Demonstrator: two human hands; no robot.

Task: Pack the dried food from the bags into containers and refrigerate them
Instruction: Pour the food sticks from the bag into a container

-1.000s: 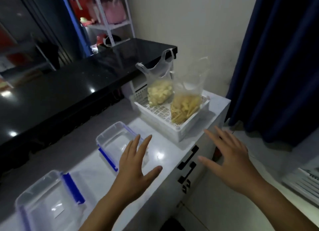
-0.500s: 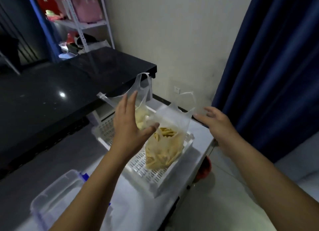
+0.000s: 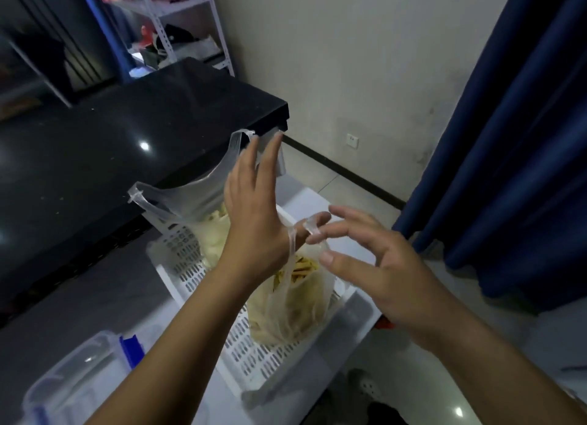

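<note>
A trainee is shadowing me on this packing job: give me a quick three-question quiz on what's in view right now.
1. True or false: the bag of pale chunks and the bag of yellow strips both stand in the white slotted basket.
2. Which bag's handle is looped over the thumb of the left hand? A: the bag of yellow strips. B: the bag of pale chunks. C: neither.
3. Fill in: the clear container at lower left has a ___ clip.

Key: 1 true; 2 A; 3 blue.
</note>
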